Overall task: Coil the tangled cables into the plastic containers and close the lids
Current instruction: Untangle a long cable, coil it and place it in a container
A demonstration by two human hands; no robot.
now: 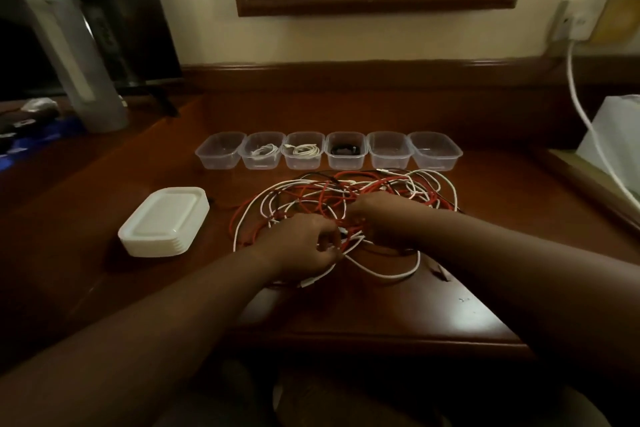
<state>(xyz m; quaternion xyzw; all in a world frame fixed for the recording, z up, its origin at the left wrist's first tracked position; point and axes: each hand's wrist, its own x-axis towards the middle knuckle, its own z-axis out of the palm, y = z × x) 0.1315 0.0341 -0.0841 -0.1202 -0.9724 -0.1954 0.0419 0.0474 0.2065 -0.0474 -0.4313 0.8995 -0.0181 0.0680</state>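
Wooden desk (138, 288): left hand (304, 246) pinches white cable (388, 274); right hand (384, 218) curled gripping tangled cables (346, 191).

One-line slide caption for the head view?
Both hands, left hand and right hand, untangle cables before six open containers.

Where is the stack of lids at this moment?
In the head view, the stack of lids sits on the desk's left side, left of the tangled cables and nearer than the row of containers.
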